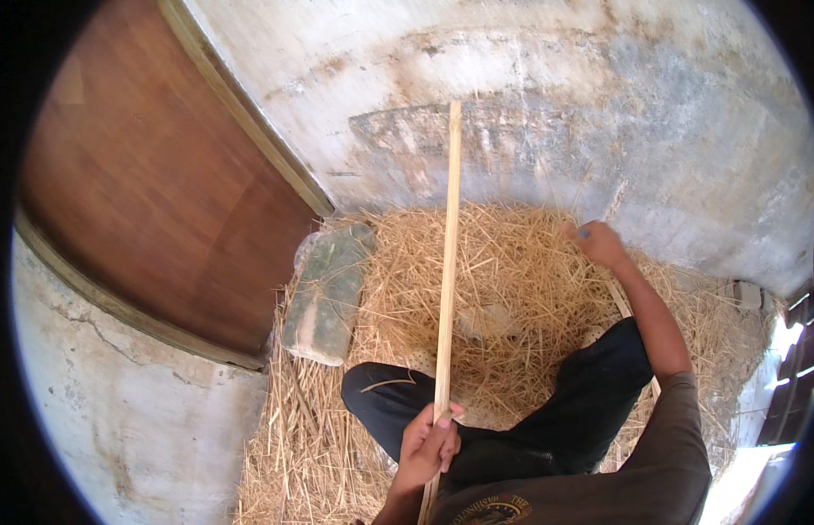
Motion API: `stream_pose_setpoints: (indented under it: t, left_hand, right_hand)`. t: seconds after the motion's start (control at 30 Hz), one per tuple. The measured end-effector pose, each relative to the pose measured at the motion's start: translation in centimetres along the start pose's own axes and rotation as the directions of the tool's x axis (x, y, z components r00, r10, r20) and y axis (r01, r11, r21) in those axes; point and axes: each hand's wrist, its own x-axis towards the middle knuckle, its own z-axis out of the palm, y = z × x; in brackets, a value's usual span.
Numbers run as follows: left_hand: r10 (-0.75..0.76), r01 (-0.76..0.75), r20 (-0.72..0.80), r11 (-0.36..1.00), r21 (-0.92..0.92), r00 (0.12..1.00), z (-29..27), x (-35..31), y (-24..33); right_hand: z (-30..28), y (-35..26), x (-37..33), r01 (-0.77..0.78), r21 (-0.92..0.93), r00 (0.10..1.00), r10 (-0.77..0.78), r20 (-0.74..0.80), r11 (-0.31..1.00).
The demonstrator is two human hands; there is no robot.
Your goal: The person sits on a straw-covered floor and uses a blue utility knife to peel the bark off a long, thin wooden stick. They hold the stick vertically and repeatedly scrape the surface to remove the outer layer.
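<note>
Bamboo strip (448, 254), long and pale, standing nearly upright over the straw heap (512, 289), far tip toward the wall. Gripped low in the closed left hand (429, 446), seemingly to steady it. Right hand (599, 245) reaching far right into straw, fingers curled; contents unclear. Flat stone (326, 293) lying left.

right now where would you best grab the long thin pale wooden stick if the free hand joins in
Grip the long thin pale wooden stick on its bare shaft just above the left hand, which is wrapped round its lower end. Come from the right with the right hand, now on the yellow straw; the stick stands upright and narrow.
</note>
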Motion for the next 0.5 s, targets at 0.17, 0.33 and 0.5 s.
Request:
stream_pose_setpoints:
  t: [0.17, 0.33, 0.5]
  left_hand:
    - [-0.033, 0.032, 0.033, 0.999, 0.002, 0.999, 0.6, 1.5, -0.4]
    - [-0.067, 0.065, 0.031, 0.995, 0.073, 0.997, 1.2, 1.1, -0.5]
    - [-0.036, 0.032, 0.024, 0.988, 0.152, 0.999, 0.6, 0.4, -0.7]
  right_hand:
    - [-4.4, -13.9, -6.4, 0.443, 0.245, 0.872, -0.478, 0.108, 0.863]
    - [-5.5, -19.0, -9.6, 0.593, 0.166, 0.758, -0.616, 0.215, 0.788]
    - [-2.7, -17.5, -6.1, 0.419, 0.074, 0.900, -0.425, 0.099, 0.905]
